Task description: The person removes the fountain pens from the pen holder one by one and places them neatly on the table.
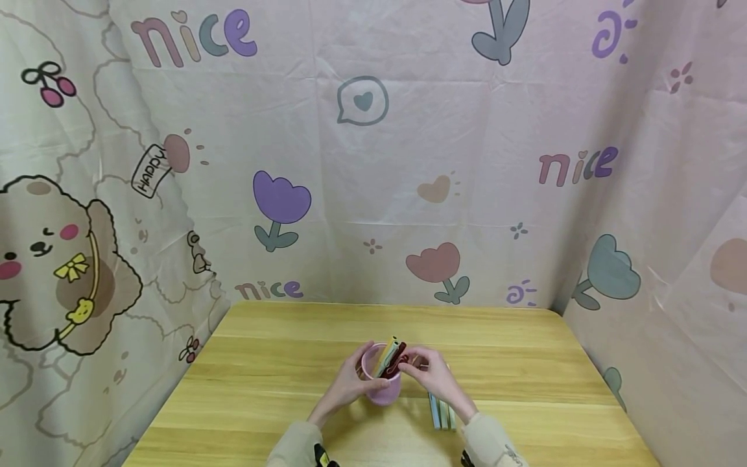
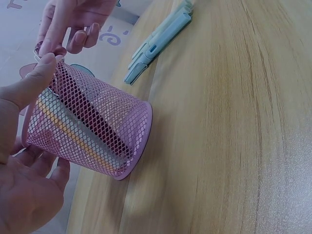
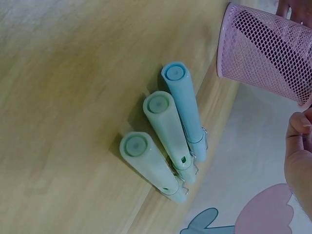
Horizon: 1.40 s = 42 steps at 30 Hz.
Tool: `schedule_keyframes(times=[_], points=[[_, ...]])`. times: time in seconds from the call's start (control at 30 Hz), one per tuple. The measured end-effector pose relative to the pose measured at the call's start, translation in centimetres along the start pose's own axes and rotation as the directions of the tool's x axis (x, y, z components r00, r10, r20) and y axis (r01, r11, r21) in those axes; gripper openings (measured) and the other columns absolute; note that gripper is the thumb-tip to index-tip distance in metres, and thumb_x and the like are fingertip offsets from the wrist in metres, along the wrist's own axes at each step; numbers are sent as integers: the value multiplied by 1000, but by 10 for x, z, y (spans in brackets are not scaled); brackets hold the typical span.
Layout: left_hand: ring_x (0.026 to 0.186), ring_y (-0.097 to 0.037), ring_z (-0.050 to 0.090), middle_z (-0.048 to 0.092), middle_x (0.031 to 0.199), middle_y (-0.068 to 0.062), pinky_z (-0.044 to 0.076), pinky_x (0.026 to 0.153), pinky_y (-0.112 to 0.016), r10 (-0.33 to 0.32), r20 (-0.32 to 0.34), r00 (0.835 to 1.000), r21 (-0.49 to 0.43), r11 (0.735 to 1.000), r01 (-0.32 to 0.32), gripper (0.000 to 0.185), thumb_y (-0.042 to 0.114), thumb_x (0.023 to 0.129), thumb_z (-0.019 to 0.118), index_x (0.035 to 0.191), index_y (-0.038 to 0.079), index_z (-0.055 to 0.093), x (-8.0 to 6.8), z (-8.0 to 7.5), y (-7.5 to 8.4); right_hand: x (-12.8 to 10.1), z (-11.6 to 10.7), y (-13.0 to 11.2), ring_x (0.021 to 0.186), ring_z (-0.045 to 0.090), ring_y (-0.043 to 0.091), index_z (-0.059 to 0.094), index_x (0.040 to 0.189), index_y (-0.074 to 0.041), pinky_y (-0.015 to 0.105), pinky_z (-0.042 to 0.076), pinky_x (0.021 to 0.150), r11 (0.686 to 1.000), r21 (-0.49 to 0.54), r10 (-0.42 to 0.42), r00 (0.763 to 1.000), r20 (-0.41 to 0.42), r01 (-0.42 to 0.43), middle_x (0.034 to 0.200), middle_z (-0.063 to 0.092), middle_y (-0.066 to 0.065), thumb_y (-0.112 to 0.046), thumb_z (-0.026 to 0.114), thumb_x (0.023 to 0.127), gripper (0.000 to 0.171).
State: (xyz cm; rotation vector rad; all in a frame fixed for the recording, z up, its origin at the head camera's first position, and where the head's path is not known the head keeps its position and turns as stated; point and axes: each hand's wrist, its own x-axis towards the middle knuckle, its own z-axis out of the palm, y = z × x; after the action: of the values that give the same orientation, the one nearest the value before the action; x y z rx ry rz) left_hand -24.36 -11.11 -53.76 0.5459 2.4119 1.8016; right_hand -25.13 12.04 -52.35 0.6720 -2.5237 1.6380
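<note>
My left hand (image 1: 352, 381) grips a pink mesh pen cup (image 1: 384, 395), thumb across the near rim and fingers round the far side. The cup stands tilted on the table. Inside lean a yellow pen (image 1: 385, 351), a pale pen beside it and dark red pens (image 2: 90, 105), seen through the mesh in the left wrist view. At the rim, my right hand (image 1: 430, 375) pinches the upper end of a dark red pen (image 1: 393, 368) with thumb and forefinger. Its lower part is inside the cup.
Right of the cup, a light blue pen (image 3: 187, 105) and two pale green pens, one in the middle (image 3: 168, 129) and one outermost (image 3: 150, 161), lie side by side on the wooden table (image 1: 262, 363). A printed cloth (image 1: 362, 194) hangs behind the table and along both sides.
</note>
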Motion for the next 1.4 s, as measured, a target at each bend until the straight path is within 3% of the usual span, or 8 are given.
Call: schedule_keyframes(times=[0.17,0.37,0.6,0.67,0.83,0.97,1.1,1.4], points=[[140,-51,42,38,156,-32,39,115,-63,0,3,1000,-11,1000,0,101,23,78,87,156,-4,27,0,0,0,-1,1,-2,72,56,0,70,110,2,16,50,64,1000,11,21,999,-33,-21,96,71,20,-9,69,93,20],[141,-50,41,38,156,-31,38,115,-62,-2,0,1000,-22,1000,2,100,21,78,87,156,-3,28,1,-1,0,-2,-6,-3,71,58,-1,65,113,6,17,52,59,988,152,4,998,-57,5,95,66,27,-10,65,96,23],[141,-49,42,38,156,-30,39,115,-62,-8,-4,1000,-17,1000,8,101,21,78,87,156,-3,27,0,-1,1,-3,-15,-7,63,60,1,61,113,9,24,52,49,972,232,-9,997,-81,27,81,68,-7,-8,63,98,23],[141,-48,42,38,156,-29,39,115,-61,-9,-7,1000,-8,1000,9,101,21,78,87,156,-2,28,0,0,2,-2,-18,-7,62,60,3,60,113,10,23,52,50,968,243,-39,995,-88,59,81,69,-7,-7,61,99,23],[142,-47,42,39,157,-29,38,116,-60,-10,-11,1000,4,1000,10,100,20,78,87,156,-1,29,0,0,2,-2,-24,-6,58,59,8,58,112,12,24,52,51,957,260,-102,988,-117,130,79,70,15,-5,57,101,21],[142,-48,41,38,157,-29,38,116,-61,-10,-3,1000,-8,1000,10,100,20,78,86,156,-3,27,0,0,2,-2,-29,-7,66,67,12,53,114,16,34,59,56,931,316,-147,981,-131,181,94,69,35,-3,52,102,22],[143,-49,40,38,157,-29,37,117,-61,-16,2,1000,-20,1000,16,101,20,78,87,156,-3,27,0,0,3,-2,-34,-6,74,72,17,47,117,15,41,63,63,904,377,-166,978,-128,203,106,65,41,-4,47,105,22],[143,-49,40,38,157,-29,39,115,-62,-22,0,1000,9,1000,22,100,23,79,86,156,-1,28,-1,-1,4,-3,-43,-8,78,72,15,36,122,11,33,64,72,863,458,-154,974,-165,214,106,76,8,-11,36,110,25]])
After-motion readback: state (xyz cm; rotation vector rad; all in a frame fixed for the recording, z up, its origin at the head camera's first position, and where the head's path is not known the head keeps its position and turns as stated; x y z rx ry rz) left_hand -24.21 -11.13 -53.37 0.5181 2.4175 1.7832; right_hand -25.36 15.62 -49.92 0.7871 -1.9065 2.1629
